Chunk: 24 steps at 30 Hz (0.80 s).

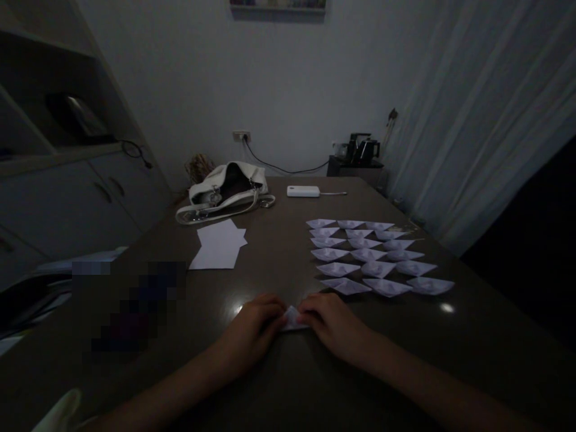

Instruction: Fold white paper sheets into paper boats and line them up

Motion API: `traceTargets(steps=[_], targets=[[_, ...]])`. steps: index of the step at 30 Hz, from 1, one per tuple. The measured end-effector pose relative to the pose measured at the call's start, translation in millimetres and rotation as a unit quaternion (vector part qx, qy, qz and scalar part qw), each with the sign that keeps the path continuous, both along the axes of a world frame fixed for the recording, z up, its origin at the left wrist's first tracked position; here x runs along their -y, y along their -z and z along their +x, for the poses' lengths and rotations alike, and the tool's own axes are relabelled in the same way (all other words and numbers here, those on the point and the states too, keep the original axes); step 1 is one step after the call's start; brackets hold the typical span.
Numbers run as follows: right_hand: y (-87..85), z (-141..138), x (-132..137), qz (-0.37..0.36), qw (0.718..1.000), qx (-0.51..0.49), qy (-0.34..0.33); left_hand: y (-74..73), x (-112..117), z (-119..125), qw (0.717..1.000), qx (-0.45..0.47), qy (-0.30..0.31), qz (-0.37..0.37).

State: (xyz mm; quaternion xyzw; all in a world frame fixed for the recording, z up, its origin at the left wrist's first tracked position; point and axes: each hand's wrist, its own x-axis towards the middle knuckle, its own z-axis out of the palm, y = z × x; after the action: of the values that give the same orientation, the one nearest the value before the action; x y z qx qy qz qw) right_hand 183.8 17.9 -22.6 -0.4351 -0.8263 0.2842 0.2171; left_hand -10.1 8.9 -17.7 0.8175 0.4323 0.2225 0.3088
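Note:
Between my hands is a small white folded paper boat (292, 318), low over the table's near middle. My left hand (260, 322) pinches its left end with thumb and fingers. On the opposite end, my right hand (330, 322) grips it the same way. The boat's peak shows between my fingertips; both ends are covered by them. Just beyond my right hand, several finished white paper boats (379, 268) stand in rows of three. To the left, beyond my left hand, lies a pile of white paper sheets (218, 247), fanned at different angles.
A white handbag (229, 183) with its strap lies at the table's far left. A white rectangular device (303, 191) with a short cable rests near the far edge. Black kettles (363, 150) stand on a low cabinet behind. Something blurred out covers the table's left side.

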Motion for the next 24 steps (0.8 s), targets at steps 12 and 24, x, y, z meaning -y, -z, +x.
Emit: traceTargets(steps=[12, 24], targets=[[3.1, 0.0, -9.1, 0.038, 0.999, -0.026, -0.005, -5.3, -6.5, -0.8, 0.994, -0.009, -0.093, -0.058], [0.8, 2.5, -3.4, 0.104, 0.992, 0.065, -0.022, 4.8, -6.4, -5.7, 0.981, -0.065, 0.102, 0.153]])
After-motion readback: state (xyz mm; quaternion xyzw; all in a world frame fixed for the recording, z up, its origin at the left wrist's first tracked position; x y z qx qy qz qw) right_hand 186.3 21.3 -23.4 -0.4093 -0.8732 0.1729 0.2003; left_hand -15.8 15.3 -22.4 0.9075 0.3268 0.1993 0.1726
